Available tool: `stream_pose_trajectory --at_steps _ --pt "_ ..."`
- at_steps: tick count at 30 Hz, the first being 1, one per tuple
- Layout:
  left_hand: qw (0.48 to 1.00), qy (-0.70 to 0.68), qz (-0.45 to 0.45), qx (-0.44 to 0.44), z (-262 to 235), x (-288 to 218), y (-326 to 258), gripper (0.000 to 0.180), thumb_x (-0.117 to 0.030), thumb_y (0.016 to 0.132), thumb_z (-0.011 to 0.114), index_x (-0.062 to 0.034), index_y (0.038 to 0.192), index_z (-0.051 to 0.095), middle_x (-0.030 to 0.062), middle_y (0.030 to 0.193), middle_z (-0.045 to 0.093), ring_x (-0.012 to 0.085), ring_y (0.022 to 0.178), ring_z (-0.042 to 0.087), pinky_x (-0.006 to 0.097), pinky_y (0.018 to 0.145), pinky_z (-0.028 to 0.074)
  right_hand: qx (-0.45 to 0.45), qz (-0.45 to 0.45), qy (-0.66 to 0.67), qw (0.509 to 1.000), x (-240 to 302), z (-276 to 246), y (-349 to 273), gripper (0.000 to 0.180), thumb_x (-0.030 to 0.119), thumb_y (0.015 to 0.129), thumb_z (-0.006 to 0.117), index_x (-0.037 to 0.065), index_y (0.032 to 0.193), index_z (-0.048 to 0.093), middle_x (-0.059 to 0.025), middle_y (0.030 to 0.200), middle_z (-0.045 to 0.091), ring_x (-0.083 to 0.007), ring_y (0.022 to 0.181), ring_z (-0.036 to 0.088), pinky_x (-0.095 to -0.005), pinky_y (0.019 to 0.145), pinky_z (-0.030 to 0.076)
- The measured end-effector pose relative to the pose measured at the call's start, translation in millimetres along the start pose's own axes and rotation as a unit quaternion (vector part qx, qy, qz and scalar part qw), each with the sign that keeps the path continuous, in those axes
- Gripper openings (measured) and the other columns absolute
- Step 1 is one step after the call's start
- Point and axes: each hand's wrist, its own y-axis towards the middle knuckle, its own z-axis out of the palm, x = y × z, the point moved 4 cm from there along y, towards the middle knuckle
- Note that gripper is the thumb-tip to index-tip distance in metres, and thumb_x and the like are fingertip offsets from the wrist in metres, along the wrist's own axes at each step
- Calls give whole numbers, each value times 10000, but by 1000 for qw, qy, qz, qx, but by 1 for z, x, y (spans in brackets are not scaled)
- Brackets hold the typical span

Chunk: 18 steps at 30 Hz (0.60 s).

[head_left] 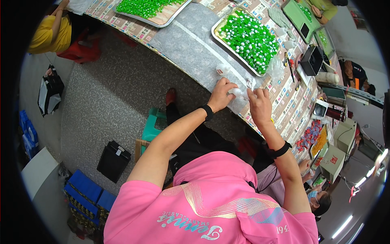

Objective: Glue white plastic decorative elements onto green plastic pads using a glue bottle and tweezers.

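Note:
My left hand is closed, thumb and fingertips pinching a small white rounded object at the table's near edge. Close on its right, my right hand has its fingers curled down against the same white object's right end; whatever lies inside its fingertips is hidden. A small white container with a red mark stands just beyond my left hand. Past my right fingertips lies a crumpled silvery piece. Farther off is a tray full of small green pieces with white or silvery bits.
Another tray of green pieces sits at the far left of the patterned table. A clear plastic bag, a black box and pens lie to the right. Co-workers sit around the table. A green stool stands below its edge.

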Motion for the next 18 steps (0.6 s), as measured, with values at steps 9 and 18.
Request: stream_pose_trajectory --at_steps 9,18 --pt "1000 8 11 -2 -1 -3 -1 344 -3 680 743 -86 1002 651 84 986 495 276 958 511 359 852 439 5 -9 -5 1000 1 -2 1 308 61 735 603 95 1038 654 -72 870 542 -270 883 526 -350 693 498" --pt "1000 8 9 -7 -1 -2 -1 337 -3 681 742 -83 995 651 83 980 495 275 948 510 362 843 439 12 -11 -10 1000 2 -3 2 308 56 737 599 100 1039 646 -72 870 542 -271 888 521 -349 705 494"
